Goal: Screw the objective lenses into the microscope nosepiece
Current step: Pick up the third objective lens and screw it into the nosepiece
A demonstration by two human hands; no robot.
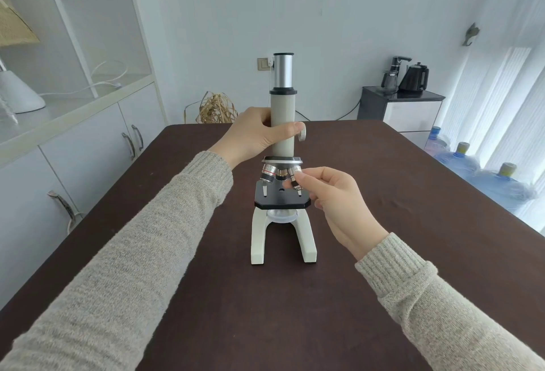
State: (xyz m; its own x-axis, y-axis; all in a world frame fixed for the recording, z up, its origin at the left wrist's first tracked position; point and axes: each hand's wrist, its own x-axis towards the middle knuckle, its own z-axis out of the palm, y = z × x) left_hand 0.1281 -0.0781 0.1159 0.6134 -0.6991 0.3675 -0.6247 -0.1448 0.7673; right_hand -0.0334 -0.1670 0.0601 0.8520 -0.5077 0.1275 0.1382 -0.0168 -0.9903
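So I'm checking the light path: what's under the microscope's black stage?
Under the stage sits a round pale disc, probably the mirror or lamp, between the two white base legs. Its mount and back part are covered by the stage.

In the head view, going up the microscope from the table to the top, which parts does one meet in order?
White forked base → black square stage → three metal objective lenses → silver nosepiece → grey body tube → silver eyepiece.
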